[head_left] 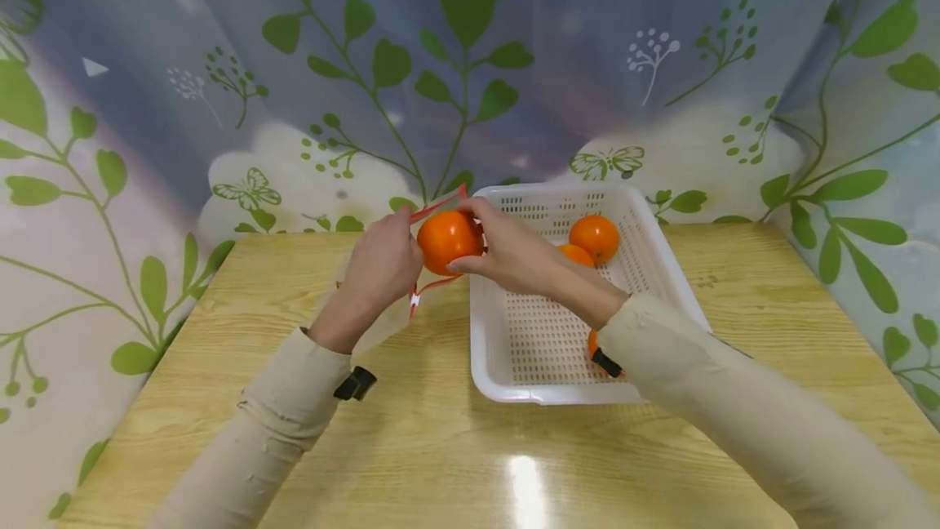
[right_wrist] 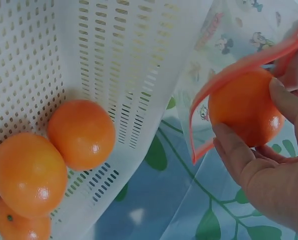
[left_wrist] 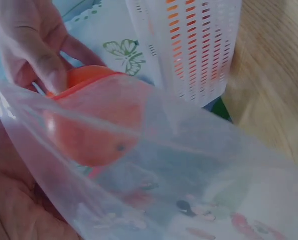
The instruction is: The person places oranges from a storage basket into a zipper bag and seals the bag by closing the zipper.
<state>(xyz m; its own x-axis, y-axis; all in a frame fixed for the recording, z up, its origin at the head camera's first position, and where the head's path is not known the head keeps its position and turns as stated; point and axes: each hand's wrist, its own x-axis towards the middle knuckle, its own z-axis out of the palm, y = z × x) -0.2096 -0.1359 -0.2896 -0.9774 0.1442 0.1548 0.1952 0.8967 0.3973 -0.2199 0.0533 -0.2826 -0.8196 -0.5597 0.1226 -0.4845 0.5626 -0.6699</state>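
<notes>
My right hand (head_left: 507, 247) grips an orange fruit (head_left: 450, 240) at the red-rimmed mouth of a clear zip bag (head_left: 433, 211). In the right wrist view the fruit (right_wrist: 245, 107) sits partly inside the bag's red rim (right_wrist: 229, 82), with fingers (right_wrist: 239, 155) curled round it. My left hand (head_left: 382, 264) holds the bag (left_wrist: 189, 170) by its side, above the table. Through the plastic the fruit (left_wrist: 96, 127) shows in the left wrist view. Beside the hands stands a white perforated basket (head_left: 514, 349) with more oranges (head_left: 595, 237) in it.
The basket (right_wrist: 118, 60) holds three oranges (right_wrist: 81, 132) against its wall. A light wooden table (head_left: 411, 431) lies under everything. A curtain with green leaves and butterflies (head_left: 470, 64) hangs close behind and on both sides.
</notes>
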